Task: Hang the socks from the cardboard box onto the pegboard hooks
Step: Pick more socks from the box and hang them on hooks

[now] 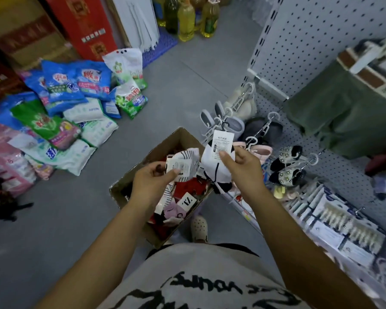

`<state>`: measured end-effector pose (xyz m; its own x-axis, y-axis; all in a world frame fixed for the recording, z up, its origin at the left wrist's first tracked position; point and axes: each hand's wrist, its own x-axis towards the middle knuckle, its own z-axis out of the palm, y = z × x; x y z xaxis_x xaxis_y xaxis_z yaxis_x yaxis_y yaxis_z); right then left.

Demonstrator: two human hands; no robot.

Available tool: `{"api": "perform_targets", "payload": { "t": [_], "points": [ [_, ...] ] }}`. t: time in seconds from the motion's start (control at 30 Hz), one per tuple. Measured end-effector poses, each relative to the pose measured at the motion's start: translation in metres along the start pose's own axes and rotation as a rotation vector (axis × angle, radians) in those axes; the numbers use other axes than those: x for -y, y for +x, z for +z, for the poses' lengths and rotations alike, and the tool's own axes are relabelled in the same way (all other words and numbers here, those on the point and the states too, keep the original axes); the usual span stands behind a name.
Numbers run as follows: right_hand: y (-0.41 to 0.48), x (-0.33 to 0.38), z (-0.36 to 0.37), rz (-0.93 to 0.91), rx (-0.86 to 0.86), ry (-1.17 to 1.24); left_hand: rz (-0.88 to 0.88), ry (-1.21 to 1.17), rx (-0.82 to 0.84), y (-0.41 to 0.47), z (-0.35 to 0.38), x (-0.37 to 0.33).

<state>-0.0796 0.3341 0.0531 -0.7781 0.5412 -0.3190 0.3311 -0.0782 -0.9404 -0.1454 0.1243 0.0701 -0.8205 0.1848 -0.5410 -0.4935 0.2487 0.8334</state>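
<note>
An open cardboard box [173, 139] stands on the floor below me, holding several red, pink and striped socks. Above it my left hand [151, 182] grips a white striped sock pair [184, 162] with a paper label. Beside it my right hand [243, 168] holds a white and navy sock pair [212, 166] by its white label card, which has a black hanger hook on top. The white pegboard [310, 41] rises at the right, with hooks [263, 128] carrying hung socks and slippers.
Detergent bags [76, 108] are piled on the grey floor at the left, and oil bottles [187, 18] stand at the back. Green shorts [343, 112] and packaged goods [334, 224] hang on the pegboard. My shoe [198, 228] shows beside the box.
</note>
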Motion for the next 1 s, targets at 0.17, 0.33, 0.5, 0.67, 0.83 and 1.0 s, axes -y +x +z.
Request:
{"api": "perform_targets", "payload": {
  "t": [0.17, 0.33, 0.5, 0.67, 0.83, 1.0],
  "points": [
    [-0.046, 0.011, 0.004, -0.054, -0.064, 0.012, 0.071, -0.034, 0.106, -0.025, -0.015, -0.018],
    [-0.105, 0.015, 0.010, -0.102, -0.140, 0.096, 0.110, -0.067, 0.240, -0.052, -0.027, -0.026],
    [-0.166, 0.017, 0.003, -0.100, -0.259, 0.194, 0.225, 0.034, 0.337, -0.082, -0.026, -0.025],
    [-0.225, 0.020, -0.016, -0.162, -0.435, 0.189, 0.314, 0.126, 0.420, -0.114, -0.006, -0.025],
    [-0.277, 0.028, -0.035, -0.206, -0.441, 0.224, 0.377, 0.125, 0.620, -0.167, 0.044, -0.026],
    [-0.312, 0.022, -0.081, -0.137, -0.455, 0.338, 0.497, 0.104, 0.583, -0.206, 0.120, -0.009]
  ]
}}
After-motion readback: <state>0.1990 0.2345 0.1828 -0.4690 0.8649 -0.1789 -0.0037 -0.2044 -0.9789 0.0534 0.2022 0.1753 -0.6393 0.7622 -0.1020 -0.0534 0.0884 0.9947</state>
